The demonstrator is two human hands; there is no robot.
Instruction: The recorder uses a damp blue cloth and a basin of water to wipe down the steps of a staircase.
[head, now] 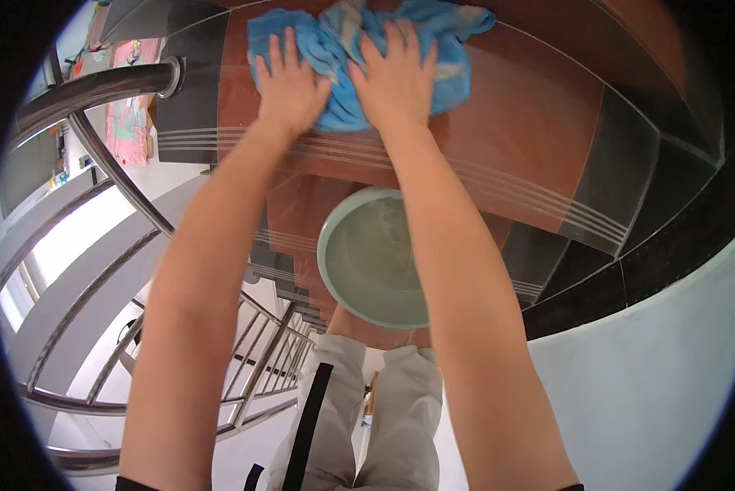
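A blue towel [343, 101] with pale patches lies bunched on a red-brown tiled stair tread [527, 116]. Both hands press on it from above, palms down and fingers spread. My left hand [290, 92] rests on the towel's left part, its thumb towards the middle. Close beside it, my right hand [398, 80] bears on the towel's middle. Below the hands, a pale green basin [325, 236] of cloudy water stands on a lower step; my right forearm hides its right side.
A metal handrail [109, 83] with twisted balusters [85, 301] curves along the left. Black tile skirting [637, 276] and a white wall [637, 380] bound the right. Descending steps [287, 270] show beneath. A black strap [309, 423] hangs before my light trousers [398, 417].
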